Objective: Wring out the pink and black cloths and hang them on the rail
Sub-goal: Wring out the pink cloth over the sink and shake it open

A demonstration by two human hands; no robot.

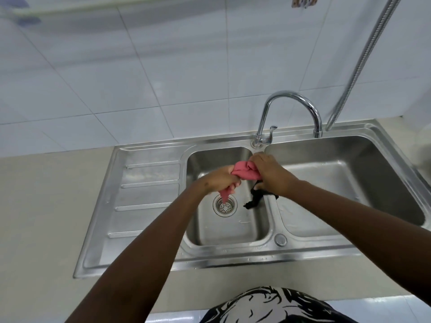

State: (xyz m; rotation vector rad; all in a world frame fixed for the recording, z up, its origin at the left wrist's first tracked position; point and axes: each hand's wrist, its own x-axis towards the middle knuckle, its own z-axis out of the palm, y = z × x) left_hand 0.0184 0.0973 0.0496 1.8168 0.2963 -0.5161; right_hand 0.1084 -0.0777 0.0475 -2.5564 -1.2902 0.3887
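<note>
Wringing step, frame centre: left hand [218,180] and right hand [271,174], fingers clenched, twist the pink cloth [245,172] over the basin [224,227]. Black cloth [255,199] dangles beneath the right hand. Next: hang on rail [70,9], upper left.

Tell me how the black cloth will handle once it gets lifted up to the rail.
The black cloth is probably limp: it dangles in a thin crumpled strand below the right hand. It looks small and light, though likely wet and drippy, being over the sink. It may slip off the rail unless draped evenly.
</note>
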